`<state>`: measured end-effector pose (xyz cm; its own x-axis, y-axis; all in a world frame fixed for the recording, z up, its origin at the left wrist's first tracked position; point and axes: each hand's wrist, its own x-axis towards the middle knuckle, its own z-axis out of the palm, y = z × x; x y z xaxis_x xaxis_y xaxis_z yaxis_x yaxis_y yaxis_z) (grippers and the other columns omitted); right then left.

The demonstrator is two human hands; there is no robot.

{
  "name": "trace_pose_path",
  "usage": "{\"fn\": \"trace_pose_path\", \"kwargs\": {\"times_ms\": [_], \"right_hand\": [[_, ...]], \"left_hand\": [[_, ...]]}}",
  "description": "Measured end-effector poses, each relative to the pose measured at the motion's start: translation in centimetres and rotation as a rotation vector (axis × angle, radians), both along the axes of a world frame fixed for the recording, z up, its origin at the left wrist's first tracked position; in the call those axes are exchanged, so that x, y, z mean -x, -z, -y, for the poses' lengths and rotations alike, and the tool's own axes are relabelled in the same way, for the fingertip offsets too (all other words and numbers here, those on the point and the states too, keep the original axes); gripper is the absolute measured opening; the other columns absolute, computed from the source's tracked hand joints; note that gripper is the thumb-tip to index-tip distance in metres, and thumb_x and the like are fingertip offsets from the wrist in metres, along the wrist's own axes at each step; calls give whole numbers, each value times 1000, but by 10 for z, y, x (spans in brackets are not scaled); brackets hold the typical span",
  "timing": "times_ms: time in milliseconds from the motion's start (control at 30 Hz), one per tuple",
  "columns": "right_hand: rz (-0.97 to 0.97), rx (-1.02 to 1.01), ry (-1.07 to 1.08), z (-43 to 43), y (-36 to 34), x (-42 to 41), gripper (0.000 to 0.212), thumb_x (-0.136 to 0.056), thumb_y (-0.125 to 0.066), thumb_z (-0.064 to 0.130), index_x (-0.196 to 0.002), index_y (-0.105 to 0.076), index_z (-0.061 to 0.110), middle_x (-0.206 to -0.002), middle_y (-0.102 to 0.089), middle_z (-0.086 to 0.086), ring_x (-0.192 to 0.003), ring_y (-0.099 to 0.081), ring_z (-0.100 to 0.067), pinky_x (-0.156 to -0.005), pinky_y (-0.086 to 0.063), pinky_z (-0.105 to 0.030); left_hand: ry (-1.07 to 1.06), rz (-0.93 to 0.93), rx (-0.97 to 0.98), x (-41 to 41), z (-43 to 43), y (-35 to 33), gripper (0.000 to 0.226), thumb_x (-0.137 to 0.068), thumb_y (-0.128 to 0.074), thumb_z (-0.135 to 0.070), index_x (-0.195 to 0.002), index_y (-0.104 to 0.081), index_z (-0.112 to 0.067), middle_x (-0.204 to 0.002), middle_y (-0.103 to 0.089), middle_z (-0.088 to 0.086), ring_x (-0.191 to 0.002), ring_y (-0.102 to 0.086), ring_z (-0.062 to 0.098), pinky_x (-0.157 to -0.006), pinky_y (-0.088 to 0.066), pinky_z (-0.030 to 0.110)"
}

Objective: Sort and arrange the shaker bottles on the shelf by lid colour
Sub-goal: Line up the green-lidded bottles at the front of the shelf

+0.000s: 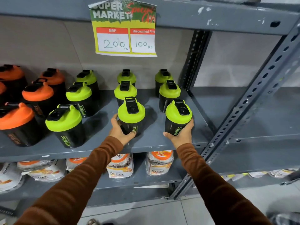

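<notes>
Black shaker bottles stand on a grey metal shelf (152,142). Orange-lidded ones (37,93) are grouped at the left, and green-lidded ones fill the middle and right in three rows running front to back. My left hand (119,131) grips the front green-lidded bottle of the middle row (131,115). My right hand (182,133) wraps around the front green-lidded bottle of the right row (178,116). Both bottles stand upright on the shelf. Another green-lidded bottle (64,123) stands at the front left of them.
A price sign (125,30) hangs from the shelf above. Perforated grey uprights (253,98) frame the right side. Bagged goods (121,165) lie on the lower shelf. Bare shelf surface lies between the rows of bottles.
</notes>
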<state>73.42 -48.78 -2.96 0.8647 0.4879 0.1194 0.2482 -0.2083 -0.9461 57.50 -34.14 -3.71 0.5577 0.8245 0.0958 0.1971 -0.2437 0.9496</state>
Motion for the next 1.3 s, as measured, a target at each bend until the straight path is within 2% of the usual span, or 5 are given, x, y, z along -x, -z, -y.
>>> {"fn": "trace_pose_path", "kwargs": {"times_ms": [67,167,400,767,1300], "right_hand": [[13,28,-17,2,-1,-1,120,-52,-84,-6,-141,-5,8,-143,-33,-18,-130,-36,-29,-113,-29,-40],[16,86,-26,4,-3,-3,116,-53,-83,-6,-140,-7,6,-141,-36,-19,-129,-38,-31,-111,-30,-37],[8,198,-22,11,-6,-5,102,-56,-84,2,-135,-20,4,-132,-50,-20,-119,-49,-34,-102,-39,-37],[21,185,-54,28,-10,5,99,-57,-84,1,-134,-22,4,-129,-52,-19,-116,-51,-31,-97,-41,-32],[0,178,-117,33,-1,2,111,-57,-83,0,-140,-11,11,-134,-48,-17,-121,-48,-32,-103,-38,-40]], "left_hand": [[11,-12,-6,5,-1,1,106,-56,-78,-3,-135,-8,0,-135,-37,19,-120,-39,24,-103,-30,33],[-102,-68,-26,3,5,-2,115,-50,-87,-7,-137,-12,-3,-136,-39,18,-125,-38,28,-106,-28,35],[-165,-144,11,11,5,-3,110,-52,-87,-15,-137,-18,-9,-123,-56,18,-114,-51,33,-101,-38,41],[-160,-184,-37,32,20,-7,103,-54,-86,-17,-135,-22,-8,-128,-52,20,-116,-49,34,-100,-38,40],[-97,-258,-60,36,26,-11,107,-57,-84,-12,-138,-15,-8,-133,-48,19,-122,-45,36,-103,-35,43]]}}
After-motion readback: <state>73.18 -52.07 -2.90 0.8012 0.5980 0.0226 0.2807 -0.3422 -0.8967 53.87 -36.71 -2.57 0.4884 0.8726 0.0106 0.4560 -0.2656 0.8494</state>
